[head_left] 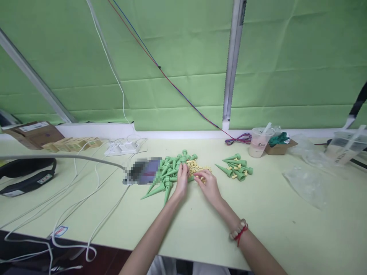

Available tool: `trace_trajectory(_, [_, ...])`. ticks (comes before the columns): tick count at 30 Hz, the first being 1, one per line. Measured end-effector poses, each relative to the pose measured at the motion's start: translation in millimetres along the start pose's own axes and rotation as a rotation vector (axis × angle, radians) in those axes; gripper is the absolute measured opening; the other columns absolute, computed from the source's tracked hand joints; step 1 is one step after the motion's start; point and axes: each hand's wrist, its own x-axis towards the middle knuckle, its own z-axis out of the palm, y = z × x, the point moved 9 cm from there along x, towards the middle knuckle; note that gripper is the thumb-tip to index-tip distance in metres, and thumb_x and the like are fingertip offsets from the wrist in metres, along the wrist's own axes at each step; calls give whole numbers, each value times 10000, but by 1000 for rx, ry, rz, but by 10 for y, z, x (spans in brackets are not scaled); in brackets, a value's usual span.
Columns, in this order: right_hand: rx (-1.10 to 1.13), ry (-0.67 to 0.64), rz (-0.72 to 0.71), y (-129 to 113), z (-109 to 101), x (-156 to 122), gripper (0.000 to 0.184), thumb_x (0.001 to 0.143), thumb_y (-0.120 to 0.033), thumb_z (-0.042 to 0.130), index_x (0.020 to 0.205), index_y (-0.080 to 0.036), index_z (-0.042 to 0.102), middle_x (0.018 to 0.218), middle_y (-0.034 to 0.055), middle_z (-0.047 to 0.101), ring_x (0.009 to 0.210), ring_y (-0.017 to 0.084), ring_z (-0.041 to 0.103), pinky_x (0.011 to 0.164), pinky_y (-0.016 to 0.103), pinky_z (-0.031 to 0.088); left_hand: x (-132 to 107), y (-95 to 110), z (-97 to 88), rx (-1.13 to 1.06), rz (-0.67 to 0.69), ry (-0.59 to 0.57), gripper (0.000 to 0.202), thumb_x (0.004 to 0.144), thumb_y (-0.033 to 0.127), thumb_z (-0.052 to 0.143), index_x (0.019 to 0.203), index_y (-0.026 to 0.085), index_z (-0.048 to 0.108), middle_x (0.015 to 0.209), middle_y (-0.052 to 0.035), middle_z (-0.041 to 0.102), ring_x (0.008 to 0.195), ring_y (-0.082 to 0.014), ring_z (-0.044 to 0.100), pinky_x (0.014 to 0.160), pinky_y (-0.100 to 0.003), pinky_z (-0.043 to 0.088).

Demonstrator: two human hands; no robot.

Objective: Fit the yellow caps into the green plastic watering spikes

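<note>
Right at the middle of the head view, both hands meet on the pale green table (272,221) over a scatter of small parts. At about 11 o'clock from the wrists, the left hand (182,179) lies on the edge of the big pile of green plastic spikes (169,172), its fingers curled down around one of them; how tight that hold is cannot be told. Just at its 3 o'clock, the right hand (208,183) rests with fingers bent and narrow, tips touching the little heap of yellow pieces (197,167) between the two hands; whether it pinches one cannot be told. A bead bracelet with a red cord (239,231) sits on the right wrist.

At 2 o'clock from the right hand, well apart, lies a smaller group of green spikes (235,167) with yellow bits fitted. Farther out, toward 1 o'clock, stands a plastic cup (259,143) with a straw. At 9 o'clock, white cables (86,198) trail across the table toward a black headset (27,175)
</note>
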Motion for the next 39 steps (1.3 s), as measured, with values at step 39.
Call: trace_trajectory(39, [697,182,553,442,-6,-133,484,515,-469,783,843,-166,596,743,8,644,519,69,533,564,230,476,-202,-170,172,-120,-403,-158,517,674,660,534,634,161,406,526,42,385,370,-30,317,363,-166,83])
